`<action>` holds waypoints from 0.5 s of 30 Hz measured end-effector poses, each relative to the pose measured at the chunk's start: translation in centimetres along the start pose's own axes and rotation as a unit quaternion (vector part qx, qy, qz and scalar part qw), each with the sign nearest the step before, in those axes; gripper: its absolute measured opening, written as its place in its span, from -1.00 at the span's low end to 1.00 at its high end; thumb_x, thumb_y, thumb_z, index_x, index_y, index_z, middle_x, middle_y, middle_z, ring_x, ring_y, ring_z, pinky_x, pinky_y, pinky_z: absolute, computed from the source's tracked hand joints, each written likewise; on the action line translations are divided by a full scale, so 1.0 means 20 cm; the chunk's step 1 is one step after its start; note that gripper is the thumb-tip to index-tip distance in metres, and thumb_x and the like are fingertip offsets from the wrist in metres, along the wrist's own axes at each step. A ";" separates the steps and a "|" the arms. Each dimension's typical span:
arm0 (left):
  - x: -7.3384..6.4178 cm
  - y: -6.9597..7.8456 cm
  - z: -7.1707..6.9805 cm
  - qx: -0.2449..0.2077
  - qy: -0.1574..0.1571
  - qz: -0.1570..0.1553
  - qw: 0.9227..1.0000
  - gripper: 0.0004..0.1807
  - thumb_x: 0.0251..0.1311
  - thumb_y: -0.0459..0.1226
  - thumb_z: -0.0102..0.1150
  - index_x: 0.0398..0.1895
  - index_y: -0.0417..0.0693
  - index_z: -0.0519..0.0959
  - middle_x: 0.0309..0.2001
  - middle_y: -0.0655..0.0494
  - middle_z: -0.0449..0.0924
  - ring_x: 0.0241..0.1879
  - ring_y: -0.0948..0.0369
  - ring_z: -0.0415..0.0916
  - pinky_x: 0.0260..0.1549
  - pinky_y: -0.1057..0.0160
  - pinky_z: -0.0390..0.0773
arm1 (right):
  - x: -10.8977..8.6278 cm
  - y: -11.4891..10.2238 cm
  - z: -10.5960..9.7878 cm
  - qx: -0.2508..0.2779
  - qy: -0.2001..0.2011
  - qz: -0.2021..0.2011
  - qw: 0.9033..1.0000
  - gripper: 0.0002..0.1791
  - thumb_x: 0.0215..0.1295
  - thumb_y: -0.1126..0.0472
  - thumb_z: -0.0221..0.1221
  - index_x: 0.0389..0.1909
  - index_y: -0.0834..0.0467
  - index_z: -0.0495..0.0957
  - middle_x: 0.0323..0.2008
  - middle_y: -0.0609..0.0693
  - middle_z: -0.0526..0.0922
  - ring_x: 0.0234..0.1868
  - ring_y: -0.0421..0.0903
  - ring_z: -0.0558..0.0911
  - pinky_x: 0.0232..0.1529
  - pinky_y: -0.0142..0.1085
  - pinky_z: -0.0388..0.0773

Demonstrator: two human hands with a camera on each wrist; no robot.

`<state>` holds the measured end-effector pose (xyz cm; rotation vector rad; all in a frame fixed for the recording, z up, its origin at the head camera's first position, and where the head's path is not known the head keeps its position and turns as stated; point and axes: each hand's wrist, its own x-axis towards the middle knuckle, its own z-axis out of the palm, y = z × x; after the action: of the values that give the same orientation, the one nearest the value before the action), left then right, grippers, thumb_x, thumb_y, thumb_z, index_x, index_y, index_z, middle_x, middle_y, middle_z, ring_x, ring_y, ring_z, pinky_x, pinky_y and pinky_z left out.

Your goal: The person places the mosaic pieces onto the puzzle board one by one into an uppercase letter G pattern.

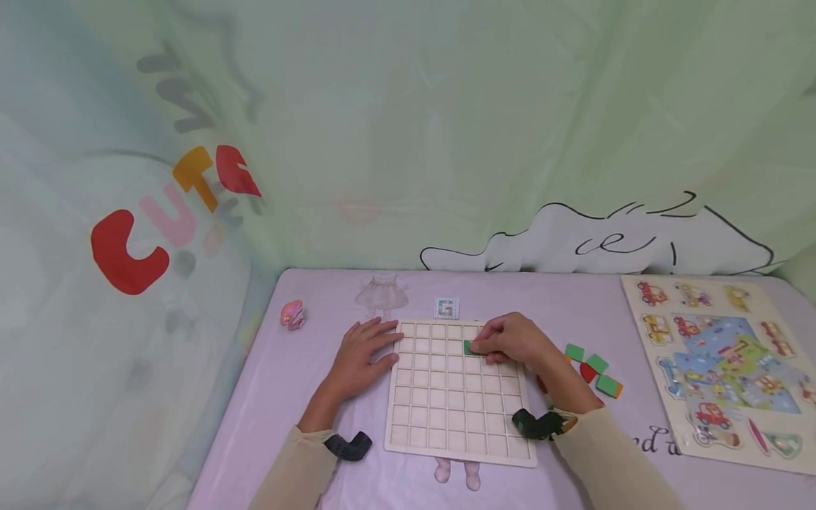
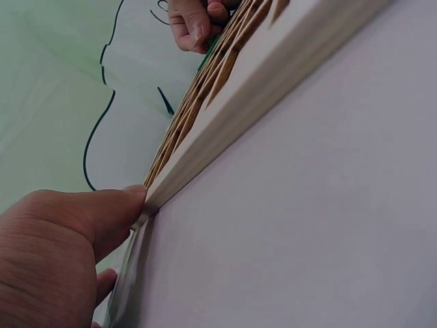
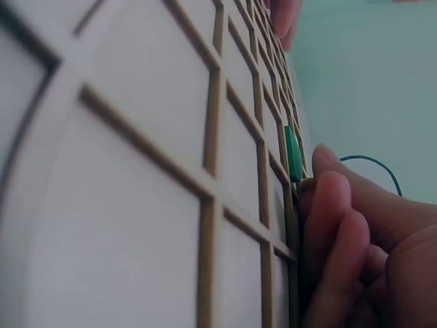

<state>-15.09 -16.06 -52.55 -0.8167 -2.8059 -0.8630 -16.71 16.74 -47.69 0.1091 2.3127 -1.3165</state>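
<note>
Your right hand has thumb and fingertips closed in a pinch on a small green tile, which is at a cell toward the grid board's far edge, a little right of its middle. Whether the tile lies flat between the ribs you cannot tell here, so square its sides to them, then press evenly rather than on one corner. Your left hand has fingers loosely spread, touching the board's left edge and gripping nothing; let it brace the board against sliding. Let go straight upward to avoid dragging the tile over a rib. Keep your right forearm from brushing the loose tiles right of the board
</note>
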 end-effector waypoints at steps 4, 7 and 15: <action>0.00 0.00 0.00 0.001 0.002 0.002 1.000 -0.56 0.37 -0.07 0.21 0.27 0.09 0.62 0.42 0.07 0.48 0.51 -0.09 0.26 0.47 -0.34 0.08 | -0.04 0.01 -0.04 0.000 -0.003 -0.029 1.000 -0.72 0.23 0.04 0.43 -0.19 0.16 0.73 -0.40 -0.01 0.70 -0.43 -0.15 0.66 -0.33 -0.37 0.61; 0.00 -0.01 0.01 0.004 0.001 0.001 1.000 -0.56 0.37 -0.06 0.21 0.27 0.11 0.62 0.42 0.09 0.48 0.51 -0.08 0.25 0.48 -0.33 0.08 | -0.09 0.01 -0.08 -0.012 0.006 -0.051 0.999 -0.71 0.28 0.02 0.38 -0.15 0.16 0.74 -0.40 0.02 0.68 -0.35 -0.09 0.62 -0.25 -0.33 0.57; 0.00 -0.01 0.01 0.004 0.006 0.006 1.000 -0.57 0.36 -0.07 0.22 0.26 0.10 0.63 0.41 0.08 0.49 0.50 -0.09 0.26 0.46 -0.34 0.09 | -0.21 0.07 -0.26 -0.095 0.050 -0.074 0.992 -0.67 0.32 -0.07 0.34 -0.07 0.07 0.75 -0.24 -0.01 0.72 -0.17 -0.03 0.56 -0.19 -0.27 0.59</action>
<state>-15.19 -16.09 -52.78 -0.8228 -2.7896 -0.8523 -14.47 22.40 -44.67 -0.0616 2.5599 -1.1760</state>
